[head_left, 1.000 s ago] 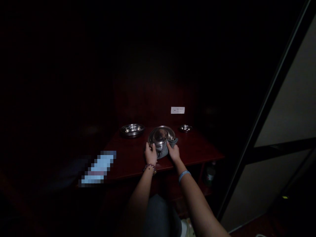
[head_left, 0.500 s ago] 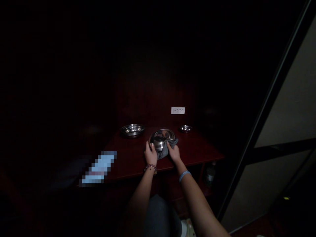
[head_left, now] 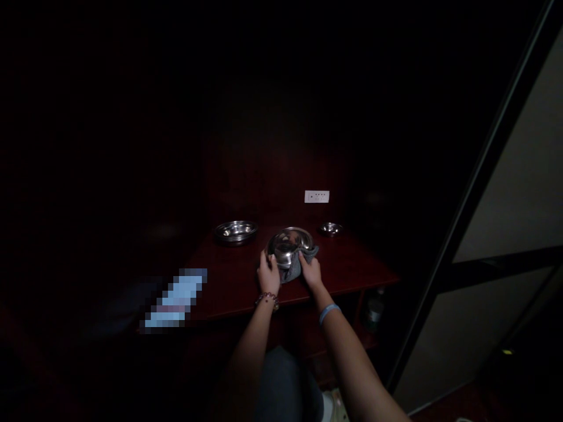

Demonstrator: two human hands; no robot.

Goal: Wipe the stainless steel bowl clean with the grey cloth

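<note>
Metal bowl is held tilted over the table, its near rim gripped at the left by the left hand and through a gray cloth by the right hand. Should smooth metal be let slip under the cloth, the bowl could be dropped; if swung back, the small dish could be knocked.

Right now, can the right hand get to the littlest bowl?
Probably yes: mostly tabletop lies between the right hand and the littlest bowl. But it's holding a grey cloth against a shiny dish, so it would likely need to let go first.
</note>
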